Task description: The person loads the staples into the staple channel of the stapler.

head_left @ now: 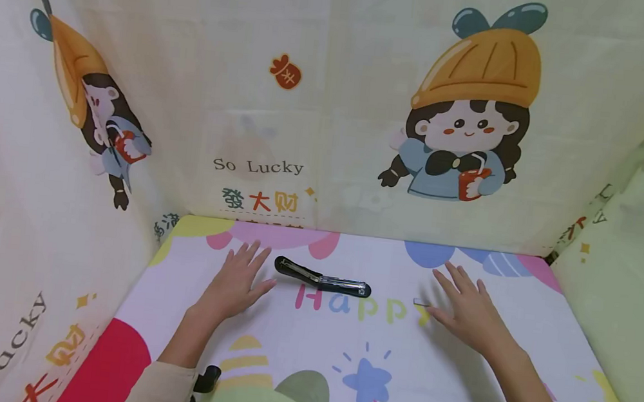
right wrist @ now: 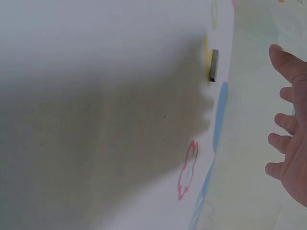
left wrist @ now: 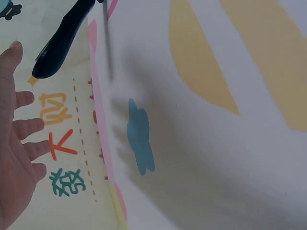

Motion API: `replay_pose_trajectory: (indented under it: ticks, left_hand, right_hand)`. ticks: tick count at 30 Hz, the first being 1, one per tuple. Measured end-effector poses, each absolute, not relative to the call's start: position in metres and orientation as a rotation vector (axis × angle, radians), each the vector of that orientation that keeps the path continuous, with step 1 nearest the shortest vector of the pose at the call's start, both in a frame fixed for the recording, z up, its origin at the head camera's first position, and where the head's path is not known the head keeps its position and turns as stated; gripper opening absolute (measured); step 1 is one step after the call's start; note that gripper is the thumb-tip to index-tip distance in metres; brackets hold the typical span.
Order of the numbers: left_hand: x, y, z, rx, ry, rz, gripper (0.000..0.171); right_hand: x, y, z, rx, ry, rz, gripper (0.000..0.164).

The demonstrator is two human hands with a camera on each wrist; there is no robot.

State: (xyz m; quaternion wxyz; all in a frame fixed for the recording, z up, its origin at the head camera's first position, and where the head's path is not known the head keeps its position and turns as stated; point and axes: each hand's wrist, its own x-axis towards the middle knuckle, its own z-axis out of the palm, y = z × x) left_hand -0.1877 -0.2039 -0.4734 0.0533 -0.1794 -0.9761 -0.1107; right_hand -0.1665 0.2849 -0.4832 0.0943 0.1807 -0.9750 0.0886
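A black stapler (head_left: 321, 278) lies opened out on the table, its metal inner parts facing up. In the left wrist view one rounded black end of the stapler (left wrist: 62, 45) shows near the thumb. My left hand (head_left: 237, 283) is just left of the stapler, fingers spread and holding nothing. To the right of the stapler lies a small strip of staples (head_left: 421, 302), seen also as a short grey staple strip (right wrist: 214, 65) in the right wrist view. My right hand (head_left: 465, 309) is beside the strip with fingers spread, and nothing is in it.
The table (head_left: 286, 327) wears a white cloth printed with "Happy" and coloured shapes. A pale printed curtain (head_left: 352, 133) hangs behind it and on both sides. Black straps (head_left: 207, 379) sit at the wrists.
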Motion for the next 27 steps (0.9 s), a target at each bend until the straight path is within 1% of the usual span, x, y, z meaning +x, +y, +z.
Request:
replay_pose_trajectory:
  ticks: [6,14,18,24,27]
  left_hand:
    - [-0.194,-0.201,-0.481,-0.561,-2.975,-0.449,0.075]
    - [-0.198,-0.192,-0.485,-0.54,-2.97,-0.715,0.083]
    - [-0.201,-0.188,-0.488,-0.522,-2.951,-0.847,0.081]
    - [-0.204,-0.182,-0.492,-0.482,-2.888,-0.994,0.076]
    - [-0.206,-0.18,-0.494,-0.467,-2.854,-1.052,0.073]
  right_hand:
    - [-0.169,0.284,-0.49,0.591,-2.87,0.294,0.075]
    - [-0.175,0.283,-0.499,0.712,-2.774,0.404,0.072]
    - [-0.176,0.282,-0.504,0.75,-2.775,0.437,0.072]
    - [-0.177,0.28,-0.507,0.683,-2.908,0.492,0.073]
    - [-0.179,0.277,-0.509,0.691,-2.941,0.537,0.074]
